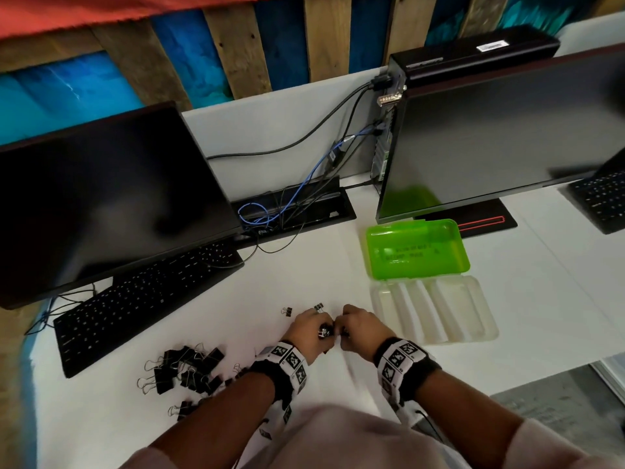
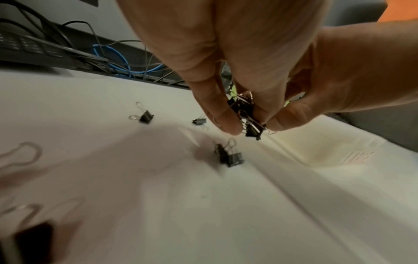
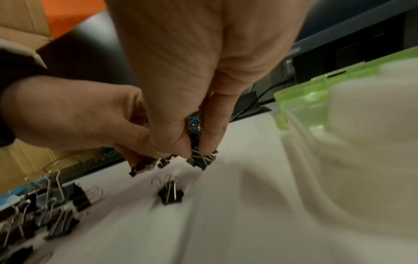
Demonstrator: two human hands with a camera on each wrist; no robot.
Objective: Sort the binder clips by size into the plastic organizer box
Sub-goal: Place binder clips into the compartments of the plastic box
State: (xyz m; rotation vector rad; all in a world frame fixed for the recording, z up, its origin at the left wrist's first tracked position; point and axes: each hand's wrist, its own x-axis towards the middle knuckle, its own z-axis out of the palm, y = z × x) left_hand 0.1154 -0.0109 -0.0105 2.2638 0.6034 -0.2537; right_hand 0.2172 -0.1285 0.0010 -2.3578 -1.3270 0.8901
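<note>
Both hands meet low over the white desk, left of the organizer box. My left hand [image 1: 319, 328] [image 2: 248, 125] pinches a bunch of small black binder clips [image 2: 245, 114] between thumb and fingers. My right hand [image 1: 345, 328] [image 3: 195, 151] pinches more small clips [image 3: 201, 160] right beside it. Loose small clips [image 2: 230, 158] [image 2: 145, 116] [image 3: 170, 193] lie on the desk under and beyond the hands. A pile of larger black clips [image 1: 189, 370] [image 3: 45, 214] lies to the left. The organizer box's clear compartmented base [image 1: 436, 313] lies open to the right, its green lid [image 1: 416, 248] folded back.
A black keyboard [image 1: 142, 306] and a monitor [image 1: 101, 198] stand at the left. A second monitor [image 1: 507, 137] rises behind the box, and a cable tray [image 1: 294, 208] with tangled cables lies between them. The desk edge [image 1: 541, 377] drops off at the right.
</note>
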